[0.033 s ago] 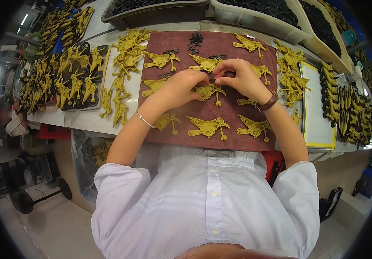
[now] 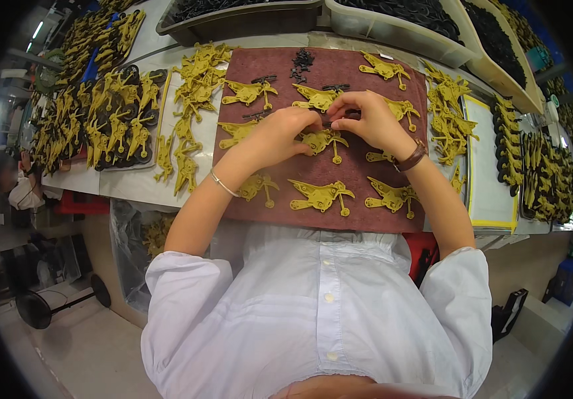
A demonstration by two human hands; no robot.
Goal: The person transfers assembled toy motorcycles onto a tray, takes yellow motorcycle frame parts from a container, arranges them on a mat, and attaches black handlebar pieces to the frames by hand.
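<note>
At the middle of a maroon cloth lies a yellow plastic part [image 2: 320,141] with a pointed end and a thin arm ending in a small disc. My left hand [image 2: 280,136] is closed on its left side, thumb low and fingertips at its upper edge. My right hand [image 2: 372,121] comes from the right, thumb and forefinger pinched at the same upper edge. A small dark bit [image 2: 327,124] shows between the fingertips; what exactly the right fingers grip is hidden. Like yellow parts surround it in rows, such as one in front [image 2: 320,195]; some behind carry a black rod-shaped piece [image 2: 335,88].
The maroon cloth [image 2: 233,211] bears a small black heap of pieces [image 2: 302,63] at its far edge. Yellow parts are piled left [image 2: 200,80] and right [image 2: 447,113]. Bins of black pieces [image 2: 240,18] stand behind. Stacked trays of parts [image 2: 120,123] sit far left.
</note>
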